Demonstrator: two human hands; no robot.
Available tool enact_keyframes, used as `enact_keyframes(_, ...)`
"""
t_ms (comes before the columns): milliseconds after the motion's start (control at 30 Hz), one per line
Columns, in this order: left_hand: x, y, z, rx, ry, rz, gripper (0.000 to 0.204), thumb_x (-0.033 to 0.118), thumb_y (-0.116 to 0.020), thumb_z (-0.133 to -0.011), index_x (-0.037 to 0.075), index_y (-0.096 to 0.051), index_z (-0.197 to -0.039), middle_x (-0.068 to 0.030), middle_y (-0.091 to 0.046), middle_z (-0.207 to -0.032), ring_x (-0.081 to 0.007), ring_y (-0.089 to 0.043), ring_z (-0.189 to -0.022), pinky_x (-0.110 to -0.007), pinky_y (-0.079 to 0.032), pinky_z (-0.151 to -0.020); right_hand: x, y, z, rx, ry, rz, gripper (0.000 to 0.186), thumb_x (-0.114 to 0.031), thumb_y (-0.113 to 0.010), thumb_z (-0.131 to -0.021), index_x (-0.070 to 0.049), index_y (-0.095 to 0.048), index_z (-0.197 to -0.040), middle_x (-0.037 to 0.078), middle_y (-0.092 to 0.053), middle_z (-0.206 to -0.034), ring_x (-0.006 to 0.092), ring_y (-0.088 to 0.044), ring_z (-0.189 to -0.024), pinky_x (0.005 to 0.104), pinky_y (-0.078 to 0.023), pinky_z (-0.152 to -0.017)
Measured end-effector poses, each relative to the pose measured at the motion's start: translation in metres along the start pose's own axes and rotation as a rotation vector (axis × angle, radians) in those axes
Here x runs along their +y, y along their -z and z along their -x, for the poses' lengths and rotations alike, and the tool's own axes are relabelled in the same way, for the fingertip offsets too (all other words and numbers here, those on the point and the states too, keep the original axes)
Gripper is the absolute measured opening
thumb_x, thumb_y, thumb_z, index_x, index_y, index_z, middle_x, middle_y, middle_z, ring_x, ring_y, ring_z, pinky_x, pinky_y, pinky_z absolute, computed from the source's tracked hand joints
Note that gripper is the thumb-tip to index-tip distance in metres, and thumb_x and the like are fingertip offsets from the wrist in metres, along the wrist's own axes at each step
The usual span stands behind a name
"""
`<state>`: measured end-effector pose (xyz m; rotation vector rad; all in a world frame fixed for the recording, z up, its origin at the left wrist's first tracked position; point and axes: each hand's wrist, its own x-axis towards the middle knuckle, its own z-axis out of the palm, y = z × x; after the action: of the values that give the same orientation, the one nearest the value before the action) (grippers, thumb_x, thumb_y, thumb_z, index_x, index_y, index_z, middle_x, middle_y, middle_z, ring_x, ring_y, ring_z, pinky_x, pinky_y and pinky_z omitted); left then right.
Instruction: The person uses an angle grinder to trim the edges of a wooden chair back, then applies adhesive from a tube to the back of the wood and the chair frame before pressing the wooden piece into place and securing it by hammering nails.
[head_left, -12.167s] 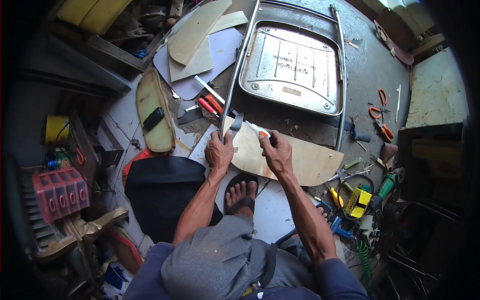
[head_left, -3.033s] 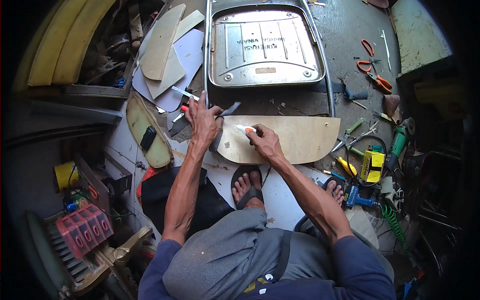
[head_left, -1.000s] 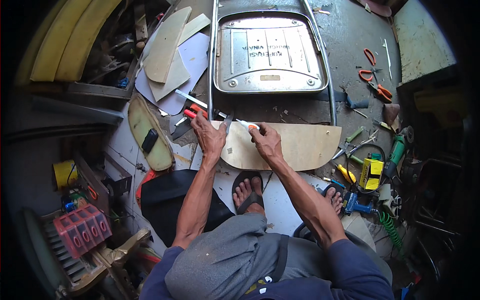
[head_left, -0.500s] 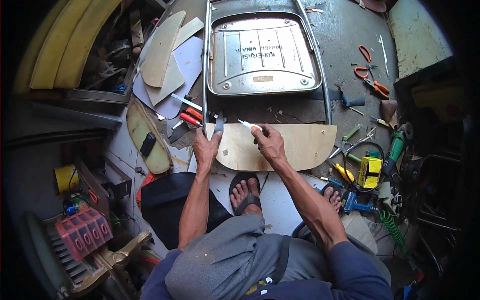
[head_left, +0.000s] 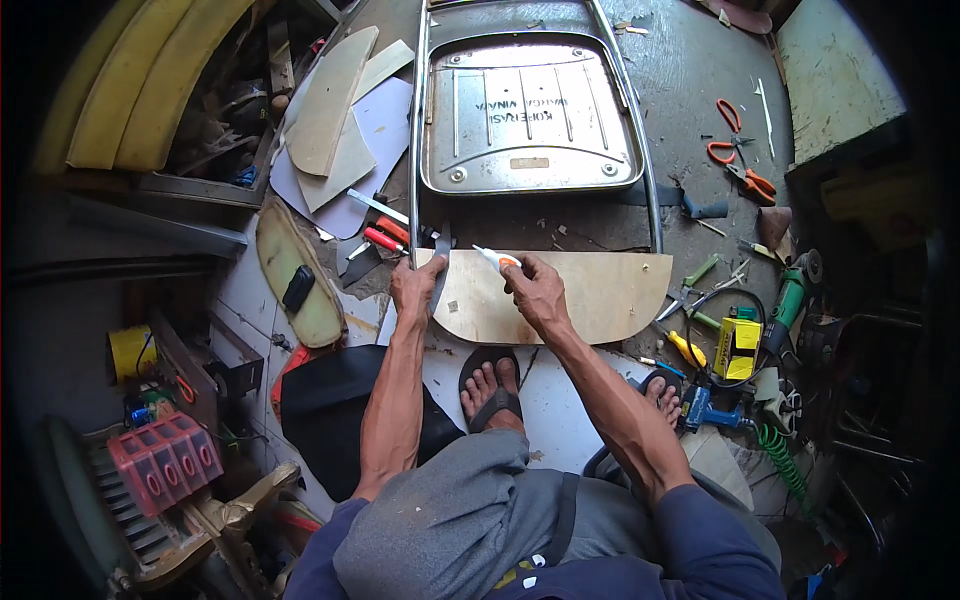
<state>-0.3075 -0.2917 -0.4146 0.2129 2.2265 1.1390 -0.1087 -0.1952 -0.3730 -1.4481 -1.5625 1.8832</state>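
Note:
My left hand (head_left: 412,285) grips the left end of a pale half-rounded plywood board (head_left: 585,295), its thumb against a dark grey strip (head_left: 440,268) lying across that end. In my right hand (head_left: 540,295) is a small white bottle with an orange band (head_left: 497,257), held over the board's top surface, its narrow nozzle pointing up-left, a little right of the strip. The board's straight edge meets the lower ends of a chrome tube frame (head_left: 653,215), inside which sits a rectangular metal pan (head_left: 530,140).
Plywood offcuts (head_left: 330,110), red-handled tools (head_left: 383,238) and a worn pad (head_left: 290,250) lie left. Pliers (head_left: 755,182), a green grinder (head_left: 795,295), a yellow box (head_left: 738,350) and a blue air tool (head_left: 710,410) lie right. Black sheet material (head_left: 340,420) is beside my feet.
Compared with earlier frames, my left hand has come down from the frame tube onto the board's end and the strip sits more upright. My right hand still holds the bottle, barely moved.

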Motion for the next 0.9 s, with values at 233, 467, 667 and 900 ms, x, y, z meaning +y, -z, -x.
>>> enact_keyframes(233,0.007,0.003,-0.001,0.047,-0.018,-0.292,0.038,0.028,-0.08,-0.076,0.001,-0.071,-0.1,-0.0109,-0.073,-0.087,-0.0208,-0.07,-0.076,-0.034,-0.054,-0.071,-0.003,-0.001,0.002,-0.017,-0.015,-0.007,0.038,-0.034,-0.063,-0.09,-0.001,-0.069,-0.107,0.009,-0.069,-0.074,0.0152,-0.065,-0.069,0.0313,-0.05,-0.066)
enact_keyframes(467,0.027,0.006,0.016,0.107,-0.068,-0.517,0.058,0.05,-0.076,-0.072,0.001,-0.071,-0.104,-0.0197,-0.073,-0.099,-0.0353,-0.07,-0.095,-0.043,-0.052,-0.087,-0.008,0.002,0.007,-0.009,-0.018,-0.025,0.037,-0.034,-0.063,-0.09,-0.002,-0.07,-0.108,0.008,-0.069,-0.075,0.0148,-0.065,-0.07,0.0309,-0.05,-0.066)
enact_keyframes(667,0.034,0.004,0.023,0.066,-0.067,-0.567,0.066,0.05,-0.074,-0.072,-0.005,-0.066,-0.109,-0.0271,-0.07,-0.105,-0.0431,-0.066,-0.103,-0.047,-0.05,-0.092,-0.01,0.003,0.01,-0.001,0.012,-0.045,0.037,-0.034,-0.063,-0.091,-0.001,-0.069,-0.108,0.008,-0.069,-0.075,0.0144,-0.065,-0.07,0.0302,-0.05,-0.066)
enact_keyframes(900,0.018,0.003,0.005,0.09,-0.056,-0.504,0.06,0.052,-0.076,-0.074,-0.002,-0.071,-0.1,-0.0203,-0.073,-0.095,-0.0344,-0.07,-0.088,-0.043,-0.052,-0.082,-0.01,0.003,0.009,-0.016,-0.007,-0.025,0.038,-0.035,-0.063,-0.091,-0.001,-0.069,-0.105,0.008,-0.069,-0.075,0.0144,-0.065,-0.069,0.0302,-0.05,-0.065)
